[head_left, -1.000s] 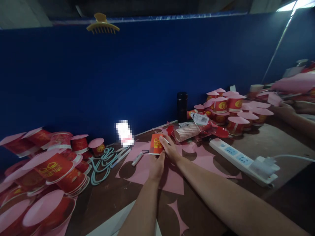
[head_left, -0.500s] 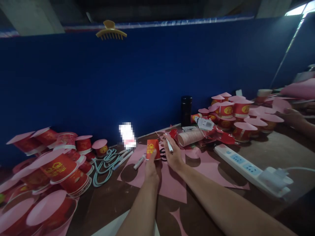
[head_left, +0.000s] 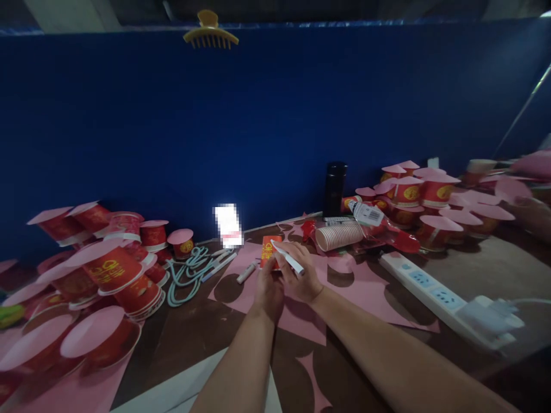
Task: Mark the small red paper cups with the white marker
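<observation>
My left hand (head_left: 267,289) is closed around a small red paper cup (head_left: 269,252) standing upside down on a pink paper sheet (head_left: 301,321). My right hand (head_left: 299,275) sits right beside it, fingers curled around a white pen (head_left: 287,258) whose tip points toward the cup. Both hands rest over the pink sheet, which has round holes cut out of it. Another white pen (head_left: 246,273) lies on the table just left of the cup.
Red cups with pink lids are piled at the left (head_left: 103,269) and back right (head_left: 430,192). A sleeve of stacked cups (head_left: 340,235), a black bottle (head_left: 334,188), a white power strip (head_left: 430,289), scissors (head_left: 185,278) and a lit phone (head_left: 228,225) lie around. Another person's arm (head_left: 531,212) is at far right.
My right hand has closed in on the cup and the pen now lies across it. The camera has shifted, so everything sits slightly further right and lower.
</observation>
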Motion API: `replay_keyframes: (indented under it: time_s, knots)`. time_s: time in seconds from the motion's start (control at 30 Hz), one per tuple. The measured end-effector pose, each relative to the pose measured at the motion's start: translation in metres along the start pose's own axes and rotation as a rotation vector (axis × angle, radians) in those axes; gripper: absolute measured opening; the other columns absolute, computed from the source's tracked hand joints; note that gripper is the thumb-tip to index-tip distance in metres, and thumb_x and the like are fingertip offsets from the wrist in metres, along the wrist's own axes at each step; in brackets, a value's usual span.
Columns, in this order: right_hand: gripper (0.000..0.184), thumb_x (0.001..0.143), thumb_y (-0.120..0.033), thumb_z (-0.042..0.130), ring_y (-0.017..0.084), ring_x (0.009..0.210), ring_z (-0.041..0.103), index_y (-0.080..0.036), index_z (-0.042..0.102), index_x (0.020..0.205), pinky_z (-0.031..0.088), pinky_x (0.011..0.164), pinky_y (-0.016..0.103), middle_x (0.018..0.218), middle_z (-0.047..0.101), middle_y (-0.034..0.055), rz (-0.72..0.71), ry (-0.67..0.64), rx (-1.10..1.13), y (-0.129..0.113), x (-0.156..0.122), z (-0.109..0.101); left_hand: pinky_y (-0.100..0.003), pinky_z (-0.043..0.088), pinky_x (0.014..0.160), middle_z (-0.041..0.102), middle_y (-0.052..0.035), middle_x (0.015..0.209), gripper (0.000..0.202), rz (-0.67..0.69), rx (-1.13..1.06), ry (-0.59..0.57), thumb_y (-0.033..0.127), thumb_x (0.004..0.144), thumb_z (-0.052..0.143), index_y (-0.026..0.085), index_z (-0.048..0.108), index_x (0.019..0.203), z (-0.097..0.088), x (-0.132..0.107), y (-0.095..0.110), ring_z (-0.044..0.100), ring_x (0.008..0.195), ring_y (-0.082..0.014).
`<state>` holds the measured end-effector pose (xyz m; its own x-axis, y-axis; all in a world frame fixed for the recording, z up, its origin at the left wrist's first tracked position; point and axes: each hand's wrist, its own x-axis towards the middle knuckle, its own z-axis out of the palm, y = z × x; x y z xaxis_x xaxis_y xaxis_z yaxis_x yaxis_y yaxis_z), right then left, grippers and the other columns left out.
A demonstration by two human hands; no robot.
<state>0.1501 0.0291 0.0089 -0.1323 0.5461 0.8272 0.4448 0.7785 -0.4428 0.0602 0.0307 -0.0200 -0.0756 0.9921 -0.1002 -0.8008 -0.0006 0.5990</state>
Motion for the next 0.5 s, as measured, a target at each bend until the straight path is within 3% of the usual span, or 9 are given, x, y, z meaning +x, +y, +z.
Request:
replay_keyframes:
  time_s: [0.13,0.5]
  knots:
    - [0.032,0.093,-0.025,0.049,0.022,0.100,0.060,-0.025,0.056,0.124,0.047,0.090,0.041,0.111,0.067,0.0070,0.003,0.012,-0.003,0.0031,0.0004,0.0014,-0.025,0.050,0.081,0.070,-0.0052,0.081,0.019,-0.086,-0.069,0.052,0.023,0.075,0.067,0.011,0.066,0.089,0.0020,0.0005,0.0043,0.065,0.077,-0.0140]
    - [0.020,0.092,-0.026,0.051,0.020,0.095,0.063,-0.022,0.060,0.109,0.048,0.085,0.036,0.101,0.068,0.0060,0.043,0.078,0.002,0.0060,0.0004,0.0028,-0.030,0.051,0.083,0.071,-0.0071,0.091,0.029,-0.044,-0.159,0.045,0.029,0.074,0.066,0.015,0.067,0.099,-0.0005,0.0008,0.0083,0.067,0.091,-0.0205]
